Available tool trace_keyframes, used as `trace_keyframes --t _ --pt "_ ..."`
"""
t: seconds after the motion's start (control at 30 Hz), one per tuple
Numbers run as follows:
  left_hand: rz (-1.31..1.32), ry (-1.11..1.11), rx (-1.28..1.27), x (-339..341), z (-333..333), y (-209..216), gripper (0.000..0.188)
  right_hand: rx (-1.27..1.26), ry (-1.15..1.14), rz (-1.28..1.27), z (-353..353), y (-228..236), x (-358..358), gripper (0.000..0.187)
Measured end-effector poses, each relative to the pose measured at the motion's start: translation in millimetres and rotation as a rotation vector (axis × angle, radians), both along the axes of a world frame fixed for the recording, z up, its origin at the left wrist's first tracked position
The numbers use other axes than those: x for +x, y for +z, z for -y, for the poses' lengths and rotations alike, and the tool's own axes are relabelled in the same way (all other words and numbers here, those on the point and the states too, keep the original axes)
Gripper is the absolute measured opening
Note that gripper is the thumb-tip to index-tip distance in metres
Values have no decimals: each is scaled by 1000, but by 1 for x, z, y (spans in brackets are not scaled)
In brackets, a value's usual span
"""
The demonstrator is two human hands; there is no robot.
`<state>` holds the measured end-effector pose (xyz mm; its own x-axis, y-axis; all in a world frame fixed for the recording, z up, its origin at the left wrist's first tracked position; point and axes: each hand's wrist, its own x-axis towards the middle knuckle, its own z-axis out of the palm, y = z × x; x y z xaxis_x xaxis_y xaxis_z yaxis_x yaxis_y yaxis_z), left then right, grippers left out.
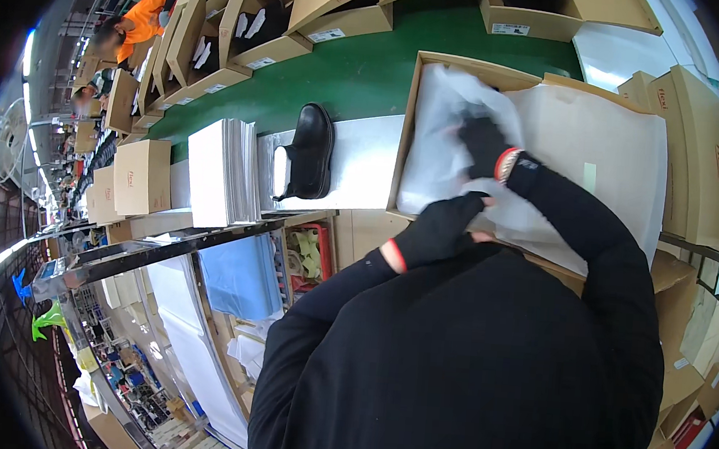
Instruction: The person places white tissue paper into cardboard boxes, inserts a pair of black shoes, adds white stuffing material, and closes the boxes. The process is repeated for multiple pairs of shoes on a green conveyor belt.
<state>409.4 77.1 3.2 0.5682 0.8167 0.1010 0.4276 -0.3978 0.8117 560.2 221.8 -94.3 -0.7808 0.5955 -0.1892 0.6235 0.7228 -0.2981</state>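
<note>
An open cardboard shoebox [407, 136] is lined with white tissue paper [430, 167], bunched over its left half. A flat white sheet [622, 159] lies over the right side. My right hand [483, 146], in a black glove with bare fingertips, is over the crumpled paper; motion smears its fingers. At the box's near edge, my left hand [438, 232], gloved alike, has its fingers curled at the paper's edge. What lies under the paper is hidden. A black ankle boot [310, 150] rests on its side on the metal table, left of the box.
A stack of folded white paper [225, 173] stands left of the boot. Beyond the green belt [370, 67] are open shoeboxes [259, 51] with black shoes. Shoebox lids [698, 156] stand at right. A person in orange [144, 22] is at the far left.
</note>
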Motion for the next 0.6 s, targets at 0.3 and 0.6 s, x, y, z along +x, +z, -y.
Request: trace_keyframes --t 0.3,0.6 --pt "-451 40 259 -79 14 -81 27 113 -115 605 9 32 34 118" --pt "-110 289 -303 -150 -14 -24 26 -217 -257 -462 40 53 1 61"
